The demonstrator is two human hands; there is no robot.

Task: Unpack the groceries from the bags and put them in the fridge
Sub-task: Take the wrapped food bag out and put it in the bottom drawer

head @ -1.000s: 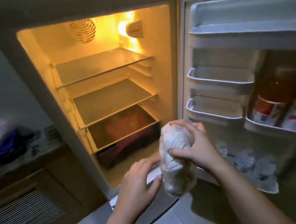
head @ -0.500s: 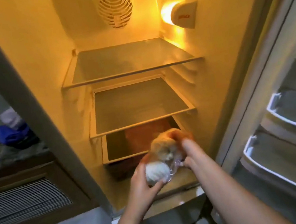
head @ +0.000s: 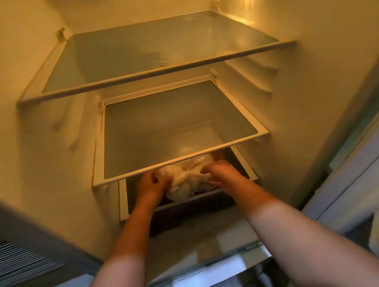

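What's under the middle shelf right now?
Both hands, left and right, hold a clear bag of pale food over the bottom drawer. The middle shelf covers the bag's far end and the drawer's back.

No text, label, brand or number is legible anywhere inside the fridge (head: 320, 74).

inside the fridge (head: 32, 117) the upper shelf (head: 158, 71) sits above the middle shelf (head: 181, 161). under the middle shelf's front edge, the bag (head: 184, 181) lies between the left hand (head: 149, 186) and right hand (head: 221, 174), over the bottom shelf (head: 122, 202).
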